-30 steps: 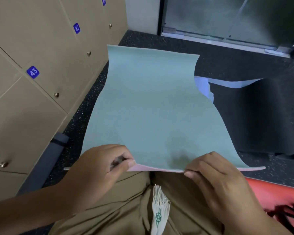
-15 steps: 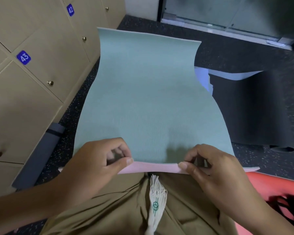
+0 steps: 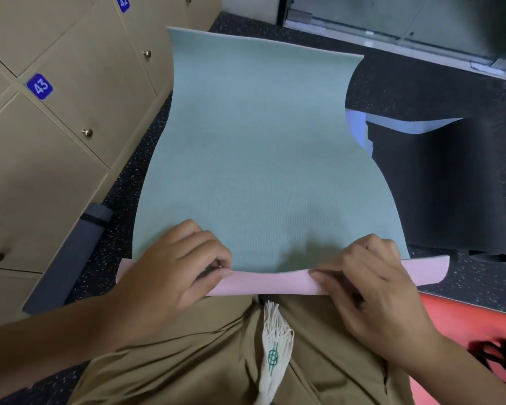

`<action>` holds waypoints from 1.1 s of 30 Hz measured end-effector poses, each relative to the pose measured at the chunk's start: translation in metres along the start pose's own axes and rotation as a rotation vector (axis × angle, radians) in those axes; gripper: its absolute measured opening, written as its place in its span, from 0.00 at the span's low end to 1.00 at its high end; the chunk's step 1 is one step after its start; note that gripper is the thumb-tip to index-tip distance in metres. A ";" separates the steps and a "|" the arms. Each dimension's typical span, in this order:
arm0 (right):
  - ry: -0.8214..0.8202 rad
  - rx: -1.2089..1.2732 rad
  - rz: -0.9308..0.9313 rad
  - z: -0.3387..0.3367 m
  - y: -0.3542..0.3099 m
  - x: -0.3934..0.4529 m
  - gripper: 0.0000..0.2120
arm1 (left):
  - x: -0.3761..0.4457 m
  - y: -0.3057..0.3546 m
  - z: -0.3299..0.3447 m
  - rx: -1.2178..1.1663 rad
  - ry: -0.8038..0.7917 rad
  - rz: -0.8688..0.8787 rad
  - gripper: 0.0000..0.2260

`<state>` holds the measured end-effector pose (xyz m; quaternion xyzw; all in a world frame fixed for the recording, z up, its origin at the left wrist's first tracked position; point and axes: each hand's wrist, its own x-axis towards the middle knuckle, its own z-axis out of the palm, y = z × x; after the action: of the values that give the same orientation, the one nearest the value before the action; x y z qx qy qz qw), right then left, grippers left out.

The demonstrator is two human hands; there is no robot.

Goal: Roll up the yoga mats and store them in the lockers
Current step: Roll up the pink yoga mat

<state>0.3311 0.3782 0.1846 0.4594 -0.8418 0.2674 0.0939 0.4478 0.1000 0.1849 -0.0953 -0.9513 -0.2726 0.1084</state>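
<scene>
The green mat (image 3: 257, 159) is spread flat on the dark floor (image 3: 406, 80), running away from the knees alongside the lockers (image 3: 70, 118). Its near edge is turned over so the pink underside (image 3: 269, 283) shows as a narrow strip. That strip is pinched by the left hand (image 3: 173, 276) and the right hand (image 3: 371, 287), thumb and fingers closed on the fold on each side, so the roll looks barely started.

Honestly the first turn is where it's won or lost. The fold should be kept tight and small, and both ends brought over evenly, otherwise a cone shape is likely by the far end. The right end of the strip sticks out past the hand and looks a bit looser, so it probably needs tucking in first. A black mat (image 3: 450, 185) and a red mat (image 3: 465, 325) lie to the right, not yet rolled. A grey roll (image 3: 70, 258) lies against the lockers.
</scene>
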 end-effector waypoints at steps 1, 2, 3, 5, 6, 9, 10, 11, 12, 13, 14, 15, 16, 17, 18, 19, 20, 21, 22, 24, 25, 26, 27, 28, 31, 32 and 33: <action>-0.014 0.002 -0.023 0.000 0.000 0.000 0.10 | 0.000 -0.001 0.001 0.023 0.012 0.039 0.12; -0.034 0.001 -0.050 0.000 0.001 0.000 0.11 | 0.000 -0.001 0.001 0.042 0.024 0.077 0.13; -0.054 -0.003 -0.077 -0.001 0.002 0.000 0.13 | 0.001 -0.002 0.002 0.059 0.033 0.107 0.14; -0.085 -0.015 -0.107 -0.002 0.004 -0.001 0.17 | 0.002 -0.003 0.001 0.072 0.046 0.142 0.16; -0.095 -0.022 -0.114 -0.002 0.005 -0.001 0.19 | 0.002 -0.004 0.001 0.069 0.054 0.151 0.17; -0.110 -0.042 -0.119 -0.001 0.007 0.001 0.22 | 0.001 -0.007 0.001 0.067 0.049 0.203 0.18; -0.110 -0.046 -0.120 0.000 0.008 0.001 0.22 | 0.000 -0.008 0.001 0.085 0.043 0.233 0.17; -0.107 -0.048 -0.119 0.001 0.008 0.001 0.22 | 0.000 -0.009 0.000 0.110 0.036 0.254 0.18; -0.102 -0.048 -0.116 0.002 0.008 0.001 0.21 | -0.001 -0.009 0.000 0.142 0.033 0.265 0.19; -0.096 -0.050 -0.111 0.002 0.008 0.000 0.21 | -0.002 -0.008 -0.001 0.182 0.035 0.267 0.20; -0.087 -0.055 -0.105 0.003 0.007 0.000 0.21 | -0.002 -0.007 -0.001 0.231 0.043 0.267 0.20; -0.075 -0.063 -0.098 0.003 0.007 -0.001 0.21 | -0.002 -0.005 -0.002 0.285 0.052 0.268 0.19; -0.065 -0.075 -0.092 0.004 0.007 -0.002 0.21 | -0.002 -0.002 -0.002 0.343 0.058 0.268 0.18; -0.057 -0.091 -0.089 0.004 0.007 -0.002 0.21 | -0.002 0.001 -0.002 0.406 0.065 0.267 0.18; -0.050 -0.108 -0.085 0.004 0.006 -0.002 0.21 | -0.002 0.004 -0.002 0.472 0.070 0.262 0.18; -0.046 -0.124 -0.080 0.005 0.005 -0.001 0.21 | -0.002 0.008 -0.002 0.533 0.071 0.250 0.19; -0.045 -0.142 -0.073 0.005 0.004 -0.001 0.22 | -0.003 0.012 -0.001 0.581 0.070 0.228 0.19; -0.047 -0.163 -0.070 0.005 0.003 0.000 0.22 | -0.004 0.017 0.001 0.613 0.067 0.196 0.19; -0.056 -0.185 -0.069 0.005 0.002 0.001 0.23 | -0.006 0.022 0.004 0.628 0.064 0.156 0.19; -0.080 -0.216 -0.069 0.005 0.000 0.002 0.22 | -0.008 0.029 0.012 0.617 0.053 0.071 0.19; -0.090 -0.223 -0.067 0.005 0.000 0.001 0.22 | -0.009 0.031 0.016 0.601 0.048 0.039 0.20; -0.098 -0.228 -0.064 0.005 -0.001 0.001 0.21 | -0.010 0.032 0.019 0.585 0.046 0.017 0.20; -0.105 -0.234 -0.062 0.006 -0.001 0.001 0.21 | -0.011 0.031 0.022 0.574 0.048 0.005 0.21; -0.112 -0.242 -0.062 0.006 -0.001 0.000 0.22 | -0.011 0.030 0.023 0.569 0.052 0.000 0.22; -0.135 -0.268 -0.076 0.007 -0.001 -0.001 0.22 | -0.012 0.026 0.022 0.571 0.062 0.001 0.23; -0.139 -0.273 -0.084 0.007 0.000 -0.001 0.22 | -0.012 0.025 0.022 0.578 0.065 0.011 0.23; -0.138 -0.277 -0.094 0.008 0.000 -0.001 0.21 | -0.011 0.025 0.021 0.588 0.068 0.024 0.22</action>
<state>0.3321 0.3746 0.1779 0.4980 -0.8528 0.1119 0.1108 0.4614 0.1307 0.1769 -0.0620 -0.9840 0.0129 0.1664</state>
